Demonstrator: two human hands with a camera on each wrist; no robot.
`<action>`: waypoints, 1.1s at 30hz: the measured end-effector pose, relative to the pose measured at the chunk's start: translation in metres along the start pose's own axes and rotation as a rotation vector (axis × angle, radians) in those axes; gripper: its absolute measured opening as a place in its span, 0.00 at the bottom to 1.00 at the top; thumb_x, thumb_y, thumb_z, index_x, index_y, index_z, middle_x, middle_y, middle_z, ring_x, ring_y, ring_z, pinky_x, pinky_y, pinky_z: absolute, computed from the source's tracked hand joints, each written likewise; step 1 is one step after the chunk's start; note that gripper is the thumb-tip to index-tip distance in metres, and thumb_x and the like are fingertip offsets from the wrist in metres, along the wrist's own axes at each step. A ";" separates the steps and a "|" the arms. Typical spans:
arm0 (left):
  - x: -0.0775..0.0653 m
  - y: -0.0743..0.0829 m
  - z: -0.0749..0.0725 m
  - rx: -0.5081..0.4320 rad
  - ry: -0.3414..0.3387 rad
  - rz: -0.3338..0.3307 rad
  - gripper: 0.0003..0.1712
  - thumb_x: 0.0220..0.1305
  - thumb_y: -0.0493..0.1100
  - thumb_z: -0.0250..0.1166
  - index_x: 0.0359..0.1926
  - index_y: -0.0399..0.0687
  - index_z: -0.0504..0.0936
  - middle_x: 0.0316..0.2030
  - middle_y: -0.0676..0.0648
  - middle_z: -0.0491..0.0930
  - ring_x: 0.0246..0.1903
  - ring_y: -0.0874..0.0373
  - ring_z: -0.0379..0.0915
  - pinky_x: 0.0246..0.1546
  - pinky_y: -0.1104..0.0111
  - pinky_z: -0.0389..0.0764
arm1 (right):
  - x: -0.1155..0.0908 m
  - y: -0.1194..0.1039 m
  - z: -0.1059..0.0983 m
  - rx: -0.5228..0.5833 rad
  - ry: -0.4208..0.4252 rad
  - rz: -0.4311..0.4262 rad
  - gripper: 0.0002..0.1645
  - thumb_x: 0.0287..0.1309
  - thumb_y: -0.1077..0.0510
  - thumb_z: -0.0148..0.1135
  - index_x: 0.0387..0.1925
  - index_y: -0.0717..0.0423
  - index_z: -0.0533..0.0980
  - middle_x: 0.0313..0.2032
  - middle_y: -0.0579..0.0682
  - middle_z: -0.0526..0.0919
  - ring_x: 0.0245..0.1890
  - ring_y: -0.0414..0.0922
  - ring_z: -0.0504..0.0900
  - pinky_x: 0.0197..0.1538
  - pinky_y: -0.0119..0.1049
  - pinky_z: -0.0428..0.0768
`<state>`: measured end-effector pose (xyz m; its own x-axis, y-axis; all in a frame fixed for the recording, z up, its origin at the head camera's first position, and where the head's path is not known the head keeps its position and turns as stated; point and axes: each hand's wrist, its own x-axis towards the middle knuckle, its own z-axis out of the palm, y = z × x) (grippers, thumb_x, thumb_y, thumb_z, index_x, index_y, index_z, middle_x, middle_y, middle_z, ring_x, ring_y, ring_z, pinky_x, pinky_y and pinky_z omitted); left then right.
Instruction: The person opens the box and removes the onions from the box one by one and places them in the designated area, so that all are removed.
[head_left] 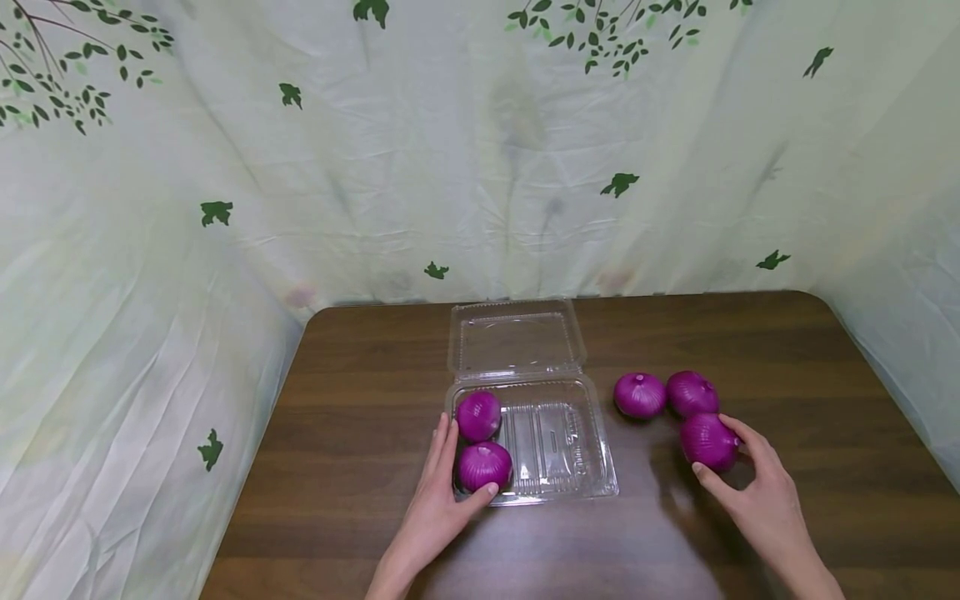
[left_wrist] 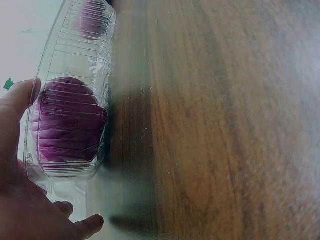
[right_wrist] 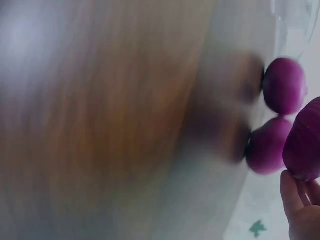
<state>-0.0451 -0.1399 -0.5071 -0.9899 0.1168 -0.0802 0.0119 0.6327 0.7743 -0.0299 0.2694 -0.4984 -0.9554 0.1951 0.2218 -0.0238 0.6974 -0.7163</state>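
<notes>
A clear plastic clamshell container (head_left: 558,492) lies with its lid (head_left: 517,342) folded back behind it. Two red onions sit along its left side, a rear onion (head_left: 478,416) and a front onion (head_left: 484,466). My left hand (head_left: 438,508) rests at the front left corner, straight fingers along the left wall and thumb (left_wrist: 27,95) at the front rim. At the right, my right hand (head_left: 757,492) grips another red onion (head_left: 708,442) between thumb and fingers, raised above the table in the right wrist view. Its palm side is hidden.
Two more red onions lie behind the held one, a left onion (head_left: 640,395) and a right onion (head_left: 692,393). The wooden table (head_left: 360,467) ends at a pale leaf-print curtain (head_left: 480,183) at the back; more curtain hangs at both sides.
</notes>
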 end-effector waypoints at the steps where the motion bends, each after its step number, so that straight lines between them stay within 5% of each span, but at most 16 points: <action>1: 0.000 0.000 0.000 0.000 0.000 0.000 0.62 0.54 0.64 0.71 0.79 0.61 0.42 0.77 0.60 0.32 0.75 0.52 0.31 0.66 0.40 0.52 | 0.001 0.003 -0.002 0.002 0.001 0.005 0.46 0.49 0.53 0.77 0.69 0.46 0.67 0.57 0.54 0.74 0.48 0.26 0.66 0.41 0.33 0.66; 12: 0.000 -0.001 0.001 -0.009 -0.002 -0.001 0.62 0.54 0.64 0.71 0.79 0.61 0.42 0.77 0.61 0.32 0.75 0.52 0.32 0.66 0.39 0.53 | 0.018 0.033 -0.022 0.008 0.044 0.073 0.44 0.54 0.53 0.74 0.70 0.47 0.66 0.56 0.59 0.74 0.47 0.21 0.65 0.38 0.26 0.66; 24: 0.000 -0.001 0.000 -0.006 -0.001 0.003 0.62 0.54 0.64 0.71 0.79 0.60 0.42 0.77 0.60 0.32 0.75 0.51 0.31 0.66 0.40 0.53 | 0.057 0.060 -0.036 0.047 -0.072 0.143 0.47 0.59 0.46 0.69 0.73 0.55 0.59 0.59 0.68 0.71 0.41 0.19 0.66 0.31 0.16 0.73; 28: 0.000 -0.001 0.000 0.001 0.000 0.003 0.62 0.54 0.64 0.71 0.79 0.61 0.42 0.77 0.60 0.32 0.75 0.52 0.31 0.66 0.41 0.52 | 0.066 0.066 -0.033 -0.011 -0.095 0.126 0.48 0.59 0.44 0.69 0.73 0.58 0.58 0.60 0.69 0.71 0.47 0.41 0.77 0.32 0.21 0.71; 31: 0.000 0.000 0.000 0.007 0.003 0.006 0.62 0.55 0.64 0.71 0.79 0.60 0.42 0.77 0.59 0.32 0.75 0.52 0.31 0.66 0.41 0.52 | 0.073 0.069 -0.031 -0.059 -0.121 0.112 0.49 0.59 0.43 0.68 0.72 0.62 0.57 0.60 0.71 0.69 0.51 0.64 0.73 0.40 0.41 0.76; 33: -0.001 0.000 0.000 0.007 0.003 0.003 0.62 0.54 0.64 0.71 0.79 0.60 0.42 0.77 0.60 0.32 0.75 0.52 0.31 0.66 0.41 0.52 | 0.078 0.071 -0.030 -0.080 -0.142 0.105 0.50 0.60 0.42 0.67 0.72 0.64 0.57 0.60 0.73 0.67 0.53 0.69 0.70 0.42 0.56 0.74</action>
<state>-0.0445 -0.1401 -0.5070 -0.9903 0.1166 -0.0756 0.0163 0.6378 0.7700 -0.0972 0.3547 -0.5123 -0.9835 0.1741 0.0491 0.0960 0.7324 -0.6741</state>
